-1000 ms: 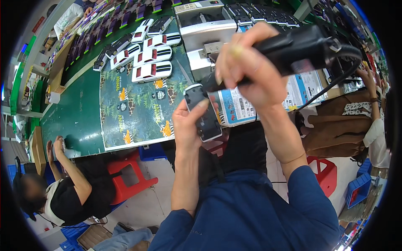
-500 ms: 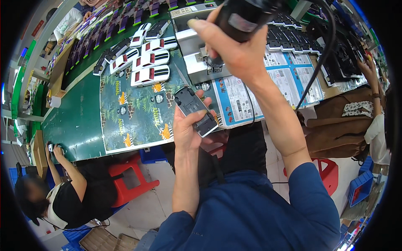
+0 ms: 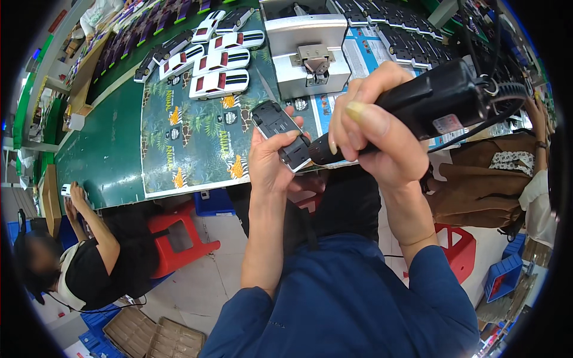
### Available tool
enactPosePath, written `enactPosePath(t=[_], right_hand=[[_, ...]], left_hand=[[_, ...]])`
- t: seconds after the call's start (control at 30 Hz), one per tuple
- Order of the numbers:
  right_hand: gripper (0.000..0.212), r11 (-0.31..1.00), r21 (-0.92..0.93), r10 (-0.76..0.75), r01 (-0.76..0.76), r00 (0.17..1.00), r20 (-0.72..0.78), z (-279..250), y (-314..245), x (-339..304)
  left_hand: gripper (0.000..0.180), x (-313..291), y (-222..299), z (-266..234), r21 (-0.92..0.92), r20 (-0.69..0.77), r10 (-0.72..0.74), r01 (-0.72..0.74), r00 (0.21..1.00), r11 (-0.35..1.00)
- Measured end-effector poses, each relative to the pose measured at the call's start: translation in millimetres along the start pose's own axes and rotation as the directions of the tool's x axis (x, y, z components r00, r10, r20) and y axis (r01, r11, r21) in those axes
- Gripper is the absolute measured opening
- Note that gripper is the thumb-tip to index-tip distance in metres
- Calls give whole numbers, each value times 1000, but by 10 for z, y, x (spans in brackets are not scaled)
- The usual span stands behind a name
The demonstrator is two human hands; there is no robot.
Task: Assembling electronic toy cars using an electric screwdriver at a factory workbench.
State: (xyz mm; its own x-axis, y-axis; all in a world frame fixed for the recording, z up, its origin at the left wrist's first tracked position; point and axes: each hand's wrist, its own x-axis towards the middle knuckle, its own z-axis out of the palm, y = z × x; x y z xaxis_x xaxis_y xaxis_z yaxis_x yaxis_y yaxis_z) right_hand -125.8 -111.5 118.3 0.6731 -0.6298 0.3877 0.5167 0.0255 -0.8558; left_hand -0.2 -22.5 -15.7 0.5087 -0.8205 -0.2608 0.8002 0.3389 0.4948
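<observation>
My left hand (image 3: 271,154) is closed round a toy car (image 3: 278,126), its black underside facing up and a white edge showing at its lower end. Wrapped round a black electric screwdriver (image 3: 427,101) is my right hand (image 3: 382,128). The screwdriver lies nearly level, and its nose reaches the lower end of the car's underside; the bit's tip is hidden. Beyond my hands stands a silver metal box with a screw feeder (image 3: 316,62) at its front. Left of that box, several white toy cars with black stripes (image 3: 219,85) sit grouped on the patterned sheet.
Rows of black car bases (image 3: 406,45) lie at the far right. The screwdriver's cord (image 3: 483,125) loops at the right. A person (image 3: 89,250) works at the left with a white car; another person's arm (image 3: 537,119) is at the right. Red stools (image 3: 179,235) stand below the green table (image 3: 113,161).
My right hand has brought the screwdriver down from the metal box to the car's underside, tilting it toward level. The left hand still holds the car in nearly the same place.
</observation>
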Motion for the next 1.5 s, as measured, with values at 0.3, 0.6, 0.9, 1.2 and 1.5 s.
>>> enactPosePath(t=[0.3,0.6,0.9,1.2,1.5], right_hand=[[18,995,-95,15,-8,997,80,-33,203,-35],[19,996,-63,-59,65,995,83,-65,285,-50],[19,998,-49,-46,48,999,27,-96,263,-112],[19,980,196,17,-24,999,38,-51,34,-154],[14,978,-16,-208,208,978,-2,-779,11,-94]], left_hand=[[56,16,-4,-66,-35,17,-80,81,997,996],[58,-31,42,45,-81,-12,-86,85,996,993],[54,-26,38,11,-94,-14,-108,106,994,990],[34,-133,227,122,13,8,-41,41,999,999],[82,211,1371,-374,426,746,-65,-550,663,-718]])
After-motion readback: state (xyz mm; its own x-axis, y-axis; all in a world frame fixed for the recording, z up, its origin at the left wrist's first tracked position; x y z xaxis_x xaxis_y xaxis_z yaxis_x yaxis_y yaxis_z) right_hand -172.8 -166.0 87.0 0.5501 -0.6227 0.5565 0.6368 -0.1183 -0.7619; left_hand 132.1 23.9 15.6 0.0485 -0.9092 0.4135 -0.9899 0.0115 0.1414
